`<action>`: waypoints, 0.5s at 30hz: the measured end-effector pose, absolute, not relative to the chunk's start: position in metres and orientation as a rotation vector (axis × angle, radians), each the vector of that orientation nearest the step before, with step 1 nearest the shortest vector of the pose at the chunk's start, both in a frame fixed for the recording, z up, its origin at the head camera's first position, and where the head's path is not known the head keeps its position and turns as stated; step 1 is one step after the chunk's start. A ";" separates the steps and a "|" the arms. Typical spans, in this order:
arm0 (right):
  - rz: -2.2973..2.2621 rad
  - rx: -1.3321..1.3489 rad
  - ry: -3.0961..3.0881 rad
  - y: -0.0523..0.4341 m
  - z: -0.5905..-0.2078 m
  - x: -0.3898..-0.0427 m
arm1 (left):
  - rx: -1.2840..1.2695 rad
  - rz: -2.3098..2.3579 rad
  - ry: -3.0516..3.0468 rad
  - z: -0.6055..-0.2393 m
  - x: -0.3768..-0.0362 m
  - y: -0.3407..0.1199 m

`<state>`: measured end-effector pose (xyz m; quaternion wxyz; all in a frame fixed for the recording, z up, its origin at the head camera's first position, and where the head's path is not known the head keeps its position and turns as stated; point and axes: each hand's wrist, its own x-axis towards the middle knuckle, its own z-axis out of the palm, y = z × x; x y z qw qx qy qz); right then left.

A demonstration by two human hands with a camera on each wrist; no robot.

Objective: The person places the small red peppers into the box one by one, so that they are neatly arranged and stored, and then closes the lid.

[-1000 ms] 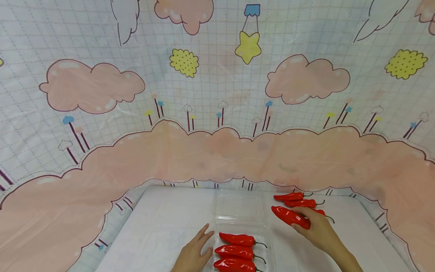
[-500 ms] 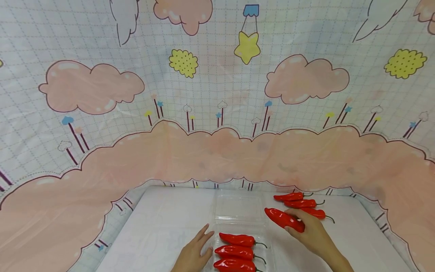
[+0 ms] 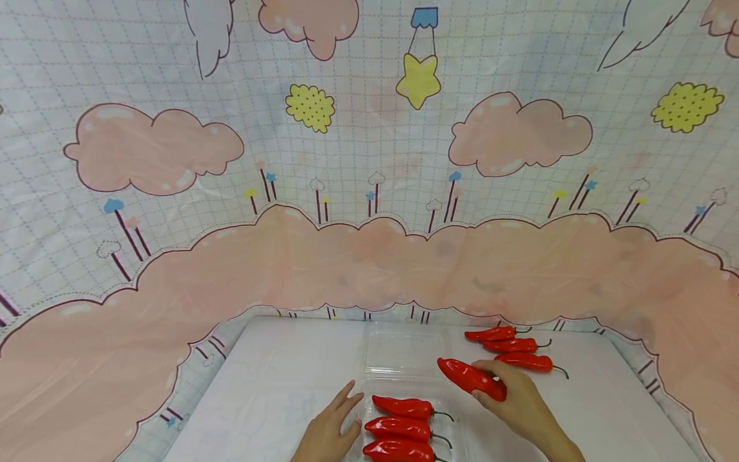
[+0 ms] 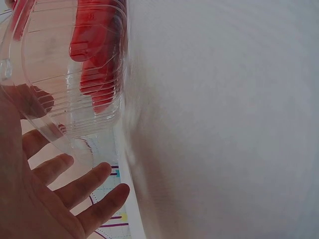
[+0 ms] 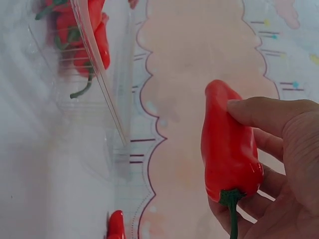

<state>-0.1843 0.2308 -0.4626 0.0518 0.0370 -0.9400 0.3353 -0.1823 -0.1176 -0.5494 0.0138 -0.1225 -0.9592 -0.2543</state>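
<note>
My right hand (image 3: pixel 514 394) grips a red chili pepper (image 3: pixel 470 377) with a green stem, thumb on one side and fingers on the other, raised to the right of a clear plastic box (image 3: pixel 460 410). In the right wrist view the held pepper (image 5: pixel 229 149) points away, its stem toward the wrist. Three red peppers (image 3: pixel 404 407) lie side by side in the box, stems to the right. At the box's left edge rests my left hand (image 3: pixel 330 427), its fingers spread; in the left wrist view the thumb and fingers (image 4: pixel 102 209) lie along the clear wall.
Three more red peppers (image 3: pixel 522 362) lie on the white table (image 3: pixel 277 372) at the back right. The box's clear lid (image 3: pixel 407 346) is folded back behind it. A cloth (image 3: pixel 369 263) printed with clouds hangs behind the table.
My right hand has carried the pepper left and nearer, away from the three on the table and toward the box. The left hand has stayed in place.
</note>
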 end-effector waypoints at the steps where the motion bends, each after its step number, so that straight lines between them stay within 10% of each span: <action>1: 1.025 0.113 -2.863 0.230 -0.463 -0.184 | -0.381 -0.793 -2.988 -0.550 -0.182 -0.118; 15: 1.132 0.085 -2.847 0.210 -0.466 -0.179 | -0.389 -0.829 -2.998 -0.546 -0.181 -0.118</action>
